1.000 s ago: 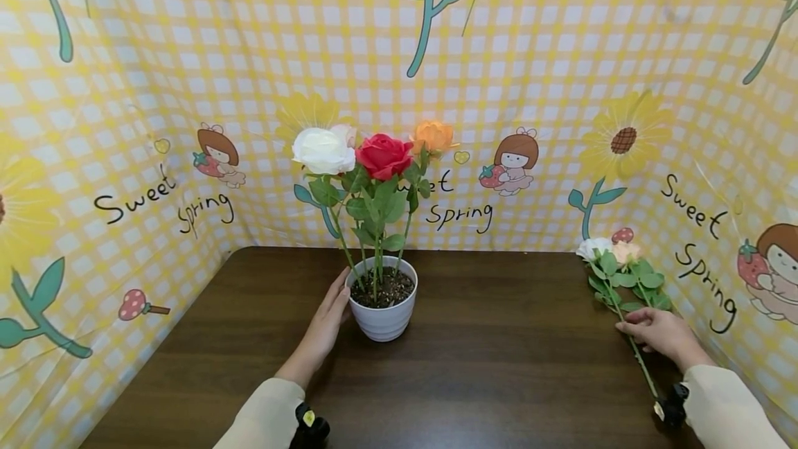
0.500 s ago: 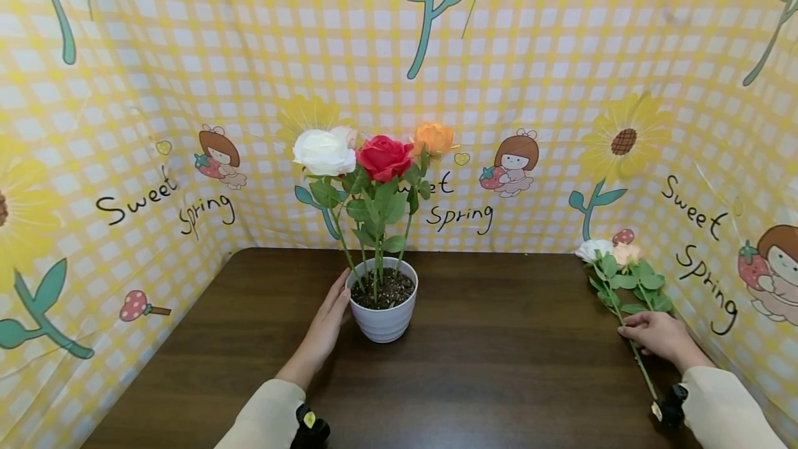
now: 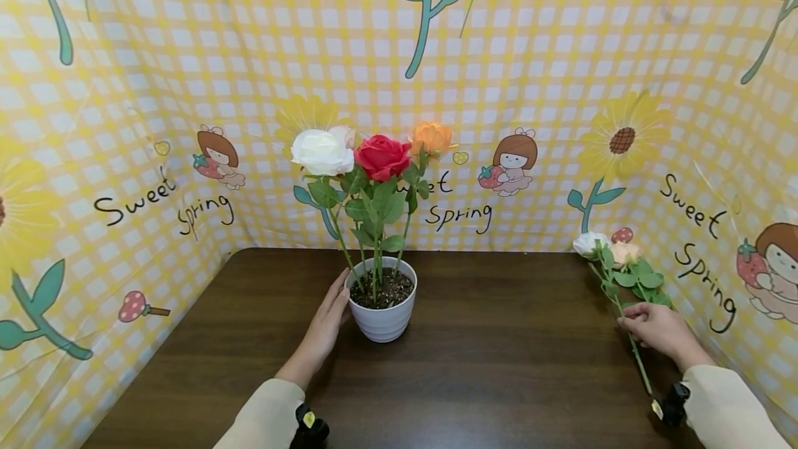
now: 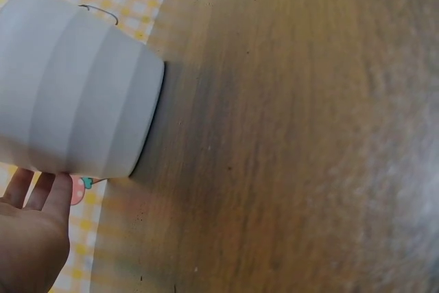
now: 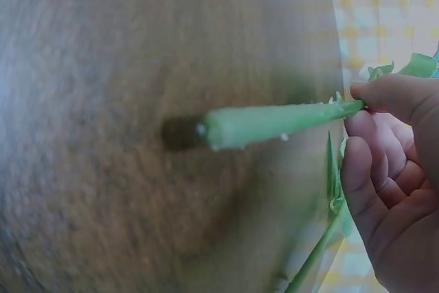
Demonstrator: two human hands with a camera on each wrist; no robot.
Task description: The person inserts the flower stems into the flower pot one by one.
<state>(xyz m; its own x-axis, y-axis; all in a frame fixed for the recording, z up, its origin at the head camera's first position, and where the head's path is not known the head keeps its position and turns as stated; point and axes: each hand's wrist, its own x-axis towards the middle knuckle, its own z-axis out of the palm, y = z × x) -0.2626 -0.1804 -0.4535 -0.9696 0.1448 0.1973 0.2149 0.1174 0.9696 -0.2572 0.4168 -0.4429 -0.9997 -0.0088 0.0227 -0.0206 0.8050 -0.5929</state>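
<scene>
A white ridged flowerpot [image 3: 382, 321] with dark soil stands left of the table's middle. In it stand a white rose [image 3: 323, 152], a red rose [image 3: 382, 156], an orange rose [image 3: 431, 137] and a pale one half hidden behind. My left hand [image 3: 325, 324] rests against the pot's left side, fingers straight, as the left wrist view also shows. At the right my right hand [image 3: 661, 330] pinches the green stem [image 5: 274, 125] of a white rose [image 3: 591, 244] between thumb and fingers. Beside it lies a peach rose [image 3: 625, 253], its stem partly hidden by the hand.
The dark brown wooden table [image 3: 499, 352] is enclosed on the back and both sides by a yellow checked cloth [image 3: 530, 54] with printed flowers and lettering. The cloth runs close along the table's right edge, near the right hand.
The white rose in my right hand has risen slightly, its bloom shifting up and a little apart from the peach rose. My left hand and the pot have stayed in place.
</scene>
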